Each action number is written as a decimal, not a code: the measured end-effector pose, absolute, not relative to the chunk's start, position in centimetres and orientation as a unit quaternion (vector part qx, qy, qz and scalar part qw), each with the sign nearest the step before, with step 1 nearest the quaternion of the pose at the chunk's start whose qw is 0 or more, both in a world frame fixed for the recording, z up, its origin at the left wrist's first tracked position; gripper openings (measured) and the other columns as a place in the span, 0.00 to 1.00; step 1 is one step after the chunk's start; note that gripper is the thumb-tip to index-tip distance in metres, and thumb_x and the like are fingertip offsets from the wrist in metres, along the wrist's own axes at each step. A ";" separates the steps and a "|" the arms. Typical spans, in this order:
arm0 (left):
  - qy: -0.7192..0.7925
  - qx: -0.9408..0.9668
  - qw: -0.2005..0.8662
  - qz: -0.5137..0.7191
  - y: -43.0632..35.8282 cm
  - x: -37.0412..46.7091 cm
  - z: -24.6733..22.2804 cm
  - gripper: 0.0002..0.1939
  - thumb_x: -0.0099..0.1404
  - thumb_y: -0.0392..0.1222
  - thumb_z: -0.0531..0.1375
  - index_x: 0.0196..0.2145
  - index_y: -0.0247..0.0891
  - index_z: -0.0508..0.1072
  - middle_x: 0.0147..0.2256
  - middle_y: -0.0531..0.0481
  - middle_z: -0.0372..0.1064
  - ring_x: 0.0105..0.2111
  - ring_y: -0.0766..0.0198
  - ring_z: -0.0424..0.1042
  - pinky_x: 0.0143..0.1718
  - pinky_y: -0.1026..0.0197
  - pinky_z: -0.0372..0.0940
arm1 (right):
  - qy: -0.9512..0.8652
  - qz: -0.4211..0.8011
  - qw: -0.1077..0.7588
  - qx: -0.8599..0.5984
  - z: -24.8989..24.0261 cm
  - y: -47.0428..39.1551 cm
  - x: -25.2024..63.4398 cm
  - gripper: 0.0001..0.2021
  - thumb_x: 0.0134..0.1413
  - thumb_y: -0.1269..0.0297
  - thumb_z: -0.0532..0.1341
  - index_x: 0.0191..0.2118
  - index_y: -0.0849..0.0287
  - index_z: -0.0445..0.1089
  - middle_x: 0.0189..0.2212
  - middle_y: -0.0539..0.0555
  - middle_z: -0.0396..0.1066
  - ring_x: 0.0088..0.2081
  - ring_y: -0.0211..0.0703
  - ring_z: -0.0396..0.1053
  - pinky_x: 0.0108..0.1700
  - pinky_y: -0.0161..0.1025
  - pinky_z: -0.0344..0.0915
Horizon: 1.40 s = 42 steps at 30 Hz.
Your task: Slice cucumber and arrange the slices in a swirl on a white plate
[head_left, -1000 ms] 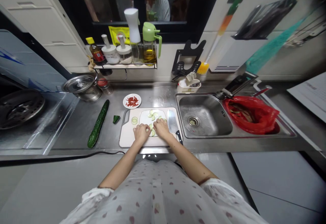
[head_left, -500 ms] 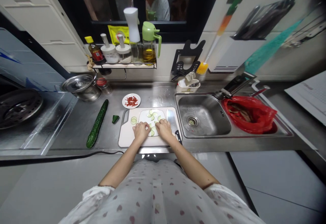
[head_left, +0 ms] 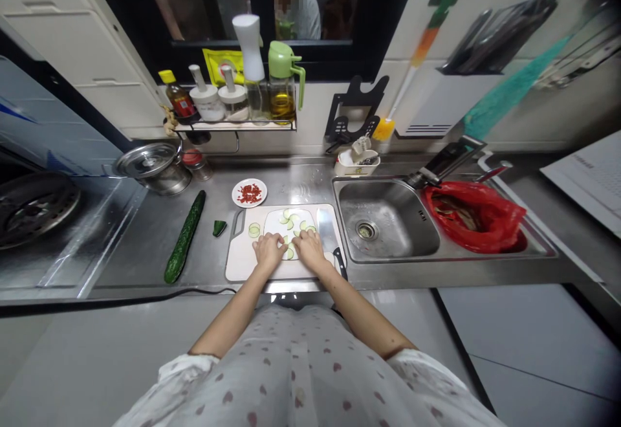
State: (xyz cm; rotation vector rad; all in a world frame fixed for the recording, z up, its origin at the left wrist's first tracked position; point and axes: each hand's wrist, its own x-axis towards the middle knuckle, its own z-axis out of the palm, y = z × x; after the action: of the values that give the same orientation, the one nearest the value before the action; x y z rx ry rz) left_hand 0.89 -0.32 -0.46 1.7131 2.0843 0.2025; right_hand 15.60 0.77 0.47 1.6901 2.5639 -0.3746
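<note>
Two bare hands of yours reach over the near part of the white plate (head_left: 275, 221) that lies on your cutting board (head_left: 237, 261); take that plate as the clock's centre, with twelve pointing away from you. Your left hand (head_left: 269, 251) is at eight o'clock, thumb and forefinger drawn close together beside the cucumber slices (head_left: 290, 252) at six. Your right hand (head_left: 308, 247) is at four o'clock, fingers bent down toward those same slices. Both grips look narrow, but I cannot tell whether you have a slice pinched in either one. More slices lie on your plate in a curved group at twelve and another at two.

At nine o'clock, you have round slices (head_left: 254, 229) on the board, then a cut cucumber end (head_left: 219, 228) on the counter, then a whole cucumber (head_left: 185, 237) farther out. Between ten and eleven, your small round plate (head_left: 234, 194) holds chopped red pieces (head_left: 250, 193). At three, your knife (head_left: 326, 228) lies on the board, its black handle angled toward five; past it is the sink (head_left: 388, 220).
</note>
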 end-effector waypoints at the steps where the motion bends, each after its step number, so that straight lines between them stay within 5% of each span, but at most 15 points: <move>1: 0.752 0.618 0.216 0.074 -0.3 0.9 -0.5 0.09 0.61 0.50 0.58 0.35 0.44 0.73 0.41 0.46 0.70 0.47 0.52 0.64 0.47 0.51 0.52 | 0.829 -0.121 0.024 0.546 0.5 0.8 15.6 0.14 0.64 0.67 0.50 0.41 0.56 0.74 0.42 0.59 0.67 0.46 0.50 0.57 0.47 0.43 0.49; 42: 0.751 0.622 0.207 0.079 -0.4 1.0 -0.6 0.10 0.61 0.50 0.59 0.36 0.44 0.73 0.41 0.46 0.70 0.46 0.52 0.64 0.46 0.51 0.51 | 0.813 -0.139 -0.002 0.566 0.9 0.1 15.6 0.13 0.62 0.66 0.52 0.44 0.56 0.72 0.43 0.58 0.67 0.47 0.49 0.57 0.47 0.42 0.50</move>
State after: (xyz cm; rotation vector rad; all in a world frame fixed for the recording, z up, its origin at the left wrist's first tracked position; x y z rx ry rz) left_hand 1.01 -0.42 -0.59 1.7328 2.0918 0.2202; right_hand 15.63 0.06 0.92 1.7801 2.5571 -0.4364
